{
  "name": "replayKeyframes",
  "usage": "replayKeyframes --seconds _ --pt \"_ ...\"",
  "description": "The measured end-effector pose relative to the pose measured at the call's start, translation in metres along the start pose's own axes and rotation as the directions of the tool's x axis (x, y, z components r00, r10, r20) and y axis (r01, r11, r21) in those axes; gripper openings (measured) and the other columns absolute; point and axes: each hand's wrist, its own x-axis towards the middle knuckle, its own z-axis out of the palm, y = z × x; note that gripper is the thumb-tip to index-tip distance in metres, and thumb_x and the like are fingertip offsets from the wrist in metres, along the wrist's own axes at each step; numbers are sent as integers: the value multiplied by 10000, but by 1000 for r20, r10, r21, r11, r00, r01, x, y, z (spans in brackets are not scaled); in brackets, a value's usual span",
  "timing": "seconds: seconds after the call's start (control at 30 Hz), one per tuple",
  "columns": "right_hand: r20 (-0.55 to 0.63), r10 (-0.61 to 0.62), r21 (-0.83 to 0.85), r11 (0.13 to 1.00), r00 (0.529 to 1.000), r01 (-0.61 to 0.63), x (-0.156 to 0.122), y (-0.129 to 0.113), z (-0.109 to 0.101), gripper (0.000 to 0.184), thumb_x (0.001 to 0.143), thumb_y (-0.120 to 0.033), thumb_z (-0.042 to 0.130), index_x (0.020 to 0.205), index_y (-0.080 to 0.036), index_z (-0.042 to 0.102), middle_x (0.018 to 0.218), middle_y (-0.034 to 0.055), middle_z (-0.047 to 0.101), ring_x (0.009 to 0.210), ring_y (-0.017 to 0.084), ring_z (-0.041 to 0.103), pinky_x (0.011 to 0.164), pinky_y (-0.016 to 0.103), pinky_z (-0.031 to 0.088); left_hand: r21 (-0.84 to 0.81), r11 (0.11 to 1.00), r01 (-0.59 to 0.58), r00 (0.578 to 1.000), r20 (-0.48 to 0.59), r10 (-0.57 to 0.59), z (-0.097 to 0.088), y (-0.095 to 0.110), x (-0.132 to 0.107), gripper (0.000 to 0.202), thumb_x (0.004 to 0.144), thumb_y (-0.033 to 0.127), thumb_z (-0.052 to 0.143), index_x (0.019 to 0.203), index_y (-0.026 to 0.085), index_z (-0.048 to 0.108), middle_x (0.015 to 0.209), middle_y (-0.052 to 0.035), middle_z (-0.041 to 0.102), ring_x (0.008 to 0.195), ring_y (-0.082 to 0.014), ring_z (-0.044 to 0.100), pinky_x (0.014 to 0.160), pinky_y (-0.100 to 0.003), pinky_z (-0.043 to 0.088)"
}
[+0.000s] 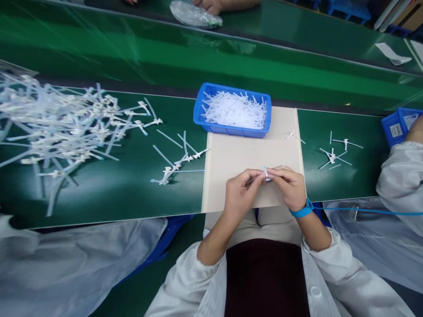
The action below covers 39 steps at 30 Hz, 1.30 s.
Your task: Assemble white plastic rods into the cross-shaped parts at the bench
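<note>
Over the front of a beige board [228, 158], my left hand [243, 187] and my right hand [291, 187] meet fingertip to fingertip. Both are closed in a pinch on one small white plastic connector with tubing [266, 173], mostly hidden by the fingers. A blue band circles my right wrist. Just behind the hands stands a blue bin [231, 129] full of short white tube pieces [234, 110]. On the board's back right lies a white connector with tubes [291, 134].
A big heap of tubed connectors [76, 123] covers the left of the green table [132, 198]; several more [175, 167] lie nearer the board. At right are a few assemblies [332, 156], a second blue bin [396, 127] and a co-worker's sleeve [403, 176]. Across the divider, another person's hand [209, 5] touches a clear bag [193, 15].
</note>
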Motion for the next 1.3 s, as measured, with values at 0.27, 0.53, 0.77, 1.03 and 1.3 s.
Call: replayKeyframes --seconds 0.27,0.53,0.77,1.03,1.3 --pt "-4 12 -18 1000 1000 -12 2 1 2 162 951 -264 787 1064 -323 886 1004 35 852 955 232 768 895 383 619 -46 999 13 999 36 -11 -2 -3 6 149 966 273 708 894 178 798 844 -46 824 809 -184 790 791 -278 651" --pt "5 -30 37 999 1000 30 2 6 5 236 1006 -277 689 1164 -310 863 1110 44 841 1043 230 759 991 403 587 -65 998 -11 999 -45 8 2 -12 1 208 974 355 712 966 161 788 825 -48 808 758 -171 776 756 -269 651" --pt "-93 4 136 991 996 9 -3 15 -1 233 1013 -367 687 1140 -287 866 1042 55 841 981 232 784 969 407 615 44 998 -41 993 -113 45 0 -13 -2 377 1037 469 616 1125 156 807 1034 -98 842 866 -214 808 841 -334 672" --pt "-320 23 -36 999 947 -36 25 13 -122 317 960 -410 687 1183 -249 845 1055 74 812 869 210 782 835 383 673 69 997 -40 995 -88 46 -2 -18 2 392 987 527 659 1060 181 829 1062 -96 846 942 -247 811 914 -363 668" --pt "-225 121 -413 887 967 -207 15 0 -185 426 981 -347 575 1323 -222 794 963 51 778 514 77 575 447 205 457 123 975 -183 982 -15 186 -3 -20 4 304 989 441 654 1017 203 840 971 -66 844 876 -224 797 824 -315 655"
